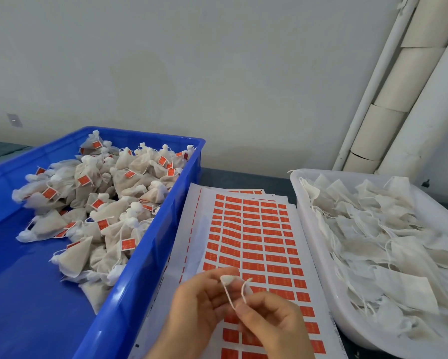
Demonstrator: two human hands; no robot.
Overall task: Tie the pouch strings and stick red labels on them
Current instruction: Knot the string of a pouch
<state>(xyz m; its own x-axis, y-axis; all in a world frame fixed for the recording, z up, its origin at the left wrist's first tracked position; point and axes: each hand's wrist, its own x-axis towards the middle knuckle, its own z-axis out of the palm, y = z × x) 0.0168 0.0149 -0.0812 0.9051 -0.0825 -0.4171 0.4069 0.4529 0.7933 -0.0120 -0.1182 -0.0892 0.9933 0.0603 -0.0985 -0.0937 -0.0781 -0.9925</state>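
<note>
A white pouch string [228, 294] is pinched by the left hand [199, 303] and the right hand [270, 326], fingers curled, above the red label sheet [254, 229], whose print cannot be read.

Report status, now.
Left hand and right hand pinch white string above label sheet. No label stuck yet. Nothing blocking.

I can read nothing here. The red labels [252, 238] on the sheet [191, 229] carry faint lighter print, too small and blurred for me to make out. So do those stuck on the tied pouches [128, 244] in the blue crate [145, 257]. Tiny dark marks on the sheet's right margin are equally illegible.
</note>
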